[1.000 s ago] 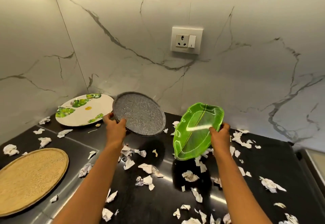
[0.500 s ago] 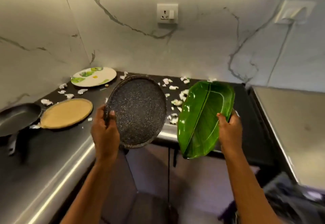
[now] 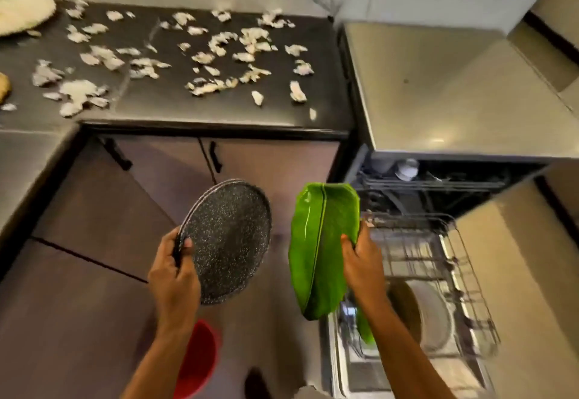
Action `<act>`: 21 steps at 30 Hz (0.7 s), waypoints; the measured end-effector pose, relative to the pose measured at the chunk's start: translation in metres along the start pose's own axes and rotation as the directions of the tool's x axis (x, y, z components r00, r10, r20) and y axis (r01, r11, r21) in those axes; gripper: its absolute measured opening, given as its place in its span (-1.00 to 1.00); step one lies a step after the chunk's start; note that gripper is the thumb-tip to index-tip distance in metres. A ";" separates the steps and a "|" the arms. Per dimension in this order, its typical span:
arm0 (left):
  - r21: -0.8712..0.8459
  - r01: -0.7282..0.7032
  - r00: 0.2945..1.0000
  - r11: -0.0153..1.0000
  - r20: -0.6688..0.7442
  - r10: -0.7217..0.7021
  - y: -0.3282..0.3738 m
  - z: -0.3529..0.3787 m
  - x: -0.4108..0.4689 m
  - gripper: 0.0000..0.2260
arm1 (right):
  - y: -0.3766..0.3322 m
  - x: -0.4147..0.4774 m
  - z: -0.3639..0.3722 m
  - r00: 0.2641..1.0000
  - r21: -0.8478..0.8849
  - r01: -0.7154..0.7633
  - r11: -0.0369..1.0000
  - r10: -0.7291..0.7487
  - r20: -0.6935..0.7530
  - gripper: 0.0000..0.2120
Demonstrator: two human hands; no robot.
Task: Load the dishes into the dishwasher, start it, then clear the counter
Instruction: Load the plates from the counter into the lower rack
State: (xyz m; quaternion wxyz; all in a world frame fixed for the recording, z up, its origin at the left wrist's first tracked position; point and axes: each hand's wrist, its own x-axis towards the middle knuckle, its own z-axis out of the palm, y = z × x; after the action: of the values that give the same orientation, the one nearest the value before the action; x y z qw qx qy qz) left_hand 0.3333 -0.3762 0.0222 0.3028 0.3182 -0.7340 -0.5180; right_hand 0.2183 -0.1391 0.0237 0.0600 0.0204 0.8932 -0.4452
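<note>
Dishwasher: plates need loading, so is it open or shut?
Open. The dishwasher has its lower rack pulled out, dishes already standing inside.

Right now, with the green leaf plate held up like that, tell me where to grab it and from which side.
Pinch the green leaf plate by its left long rim, coming from the left. It stands on edge, long axis roughly upright, and the right hand grips the right rim at mid-height, leaving the left rim free. Thumb on the face, fingers behind, should hold.
</note>
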 end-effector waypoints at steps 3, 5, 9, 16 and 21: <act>0.017 0.074 0.995 0.997 0.072 -0.075 -0.018 0.037 -0.035 -0.85 | 0.059 -0.010 -0.018 0.987 -0.118 -0.157 0.980 0.157 -0.011 -0.73; 0.038 0.123 0.985 0.992 0.119 -0.127 -0.021 0.060 -0.056 -0.84 | 0.096 -0.008 -0.033 0.964 -0.163 -0.267 0.950 0.261 -0.055 -0.73; 0.031 0.187 0.971 0.982 0.144 -0.189 -0.049 0.111 -0.088 -0.81 | 0.163 0.028 -0.063 0.908 -0.137 -0.401 0.906 0.374 -0.188 -0.79; 0.016 0.276 0.961 0.961 0.013 -0.276 -0.137 0.212 -0.133 -0.78 | 0.278 0.167 -0.033 0.966 -0.439 -0.250 0.863 0.252 -0.054 -0.62; 0.026 0.279 0.958 0.960 -0.080 -0.276 -0.185 0.258 -0.147 -0.76 | 0.327 0.232 0.024 0.984 -0.621 -0.060 0.781 0.152 0.095 -0.59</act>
State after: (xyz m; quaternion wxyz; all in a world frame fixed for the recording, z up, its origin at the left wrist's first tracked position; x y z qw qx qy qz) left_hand 0.2525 -0.1631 -0.2430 0.2490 0.4430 -0.6796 -0.5291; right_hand 0.0196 0.0353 -0.2788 0.1509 0.0187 0.9803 -0.1261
